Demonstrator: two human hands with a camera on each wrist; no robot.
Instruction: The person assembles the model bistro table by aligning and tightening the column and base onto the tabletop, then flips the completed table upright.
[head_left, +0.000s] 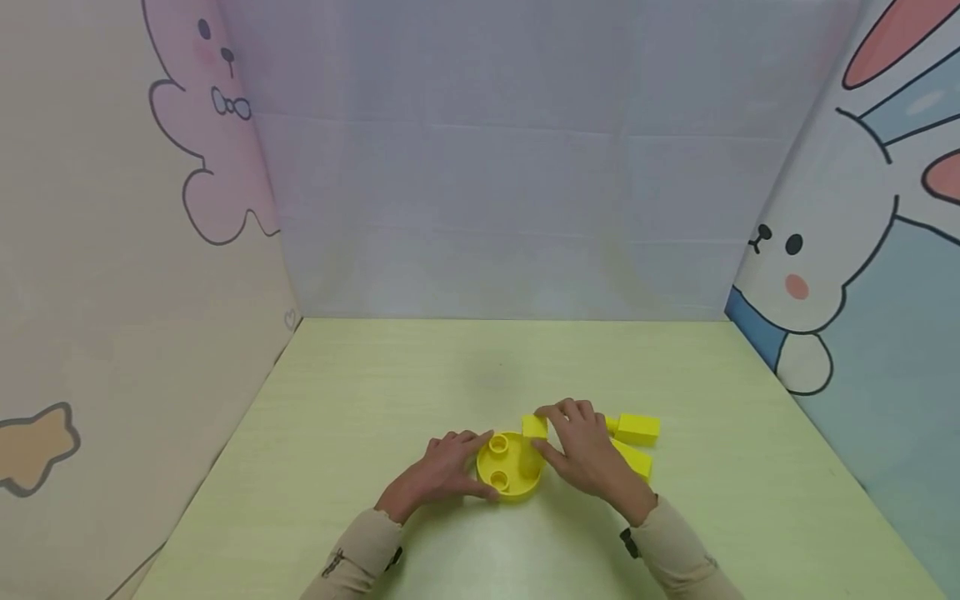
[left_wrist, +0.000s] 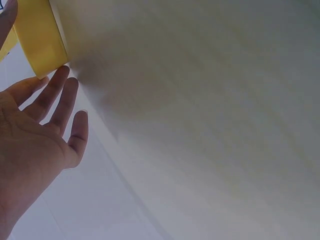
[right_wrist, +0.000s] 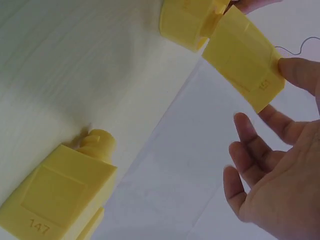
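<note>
My left hand [head_left: 446, 469] holds a round yellow base [head_left: 513, 493] on the table, thumb at its near edge and forefinger at its far edge. Two raised ring-shaped sockets show on its left half. Between the thumb and fingers of my right hand [head_left: 588, 450] is a tapered yellow block [right_wrist: 245, 60] marked 151. It stands over the right side of the base, and in the right wrist view its narrow neck end meets the base. The left wrist view shows my fingertips right at the base's side wall [left_wrist: 42, 37].
Right of my right hand lie two more yellow blocks, a farther one [head_left: 638, 429] with a neck pointing left and a nearer one [head_left: 634, 460] partly behind the hand. The pale table [head_left: 360, 375] is bounded by cartoon-printed side panels and a plain back panel [head_left: 495, 167].
</note>
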